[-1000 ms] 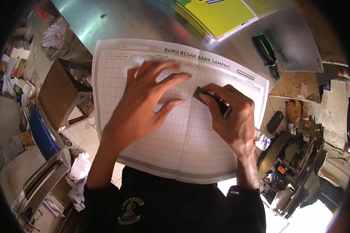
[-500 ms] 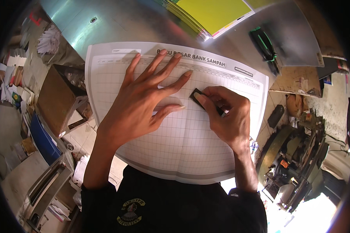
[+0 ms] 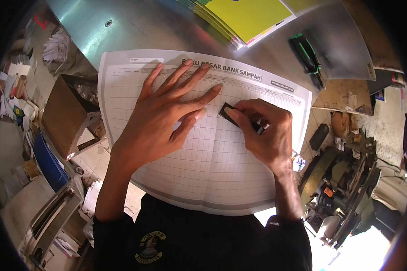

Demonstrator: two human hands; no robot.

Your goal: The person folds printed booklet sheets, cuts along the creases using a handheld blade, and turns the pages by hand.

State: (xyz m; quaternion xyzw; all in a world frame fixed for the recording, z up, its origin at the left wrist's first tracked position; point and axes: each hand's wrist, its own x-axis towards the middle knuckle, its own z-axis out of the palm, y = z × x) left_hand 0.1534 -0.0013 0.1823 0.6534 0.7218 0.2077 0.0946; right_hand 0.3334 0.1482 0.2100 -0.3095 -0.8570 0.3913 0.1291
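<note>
A large white sheet printed with a ruled table lies in front of me, a faint crease running down its middle. My left hand rests on its upper left part, open, fingers spread and palm down. My right hand is closed around a small flat black piece, which it presses against the sheet near the crease. The thumb lies along that piece, and the fingers hide part of it. Its exact kind does not show.
Beneath the sheet's far edge is a shiny metal table. A yellow-green printed stack and a black-and-green tool lie on it. Left stands a brown box with a blue panel beside it; right, dark machinery.
My left thumb has drawn in toward the index finger. My right hand and the black piece have shifted very slightly; the sheet has barely moved.
</note>
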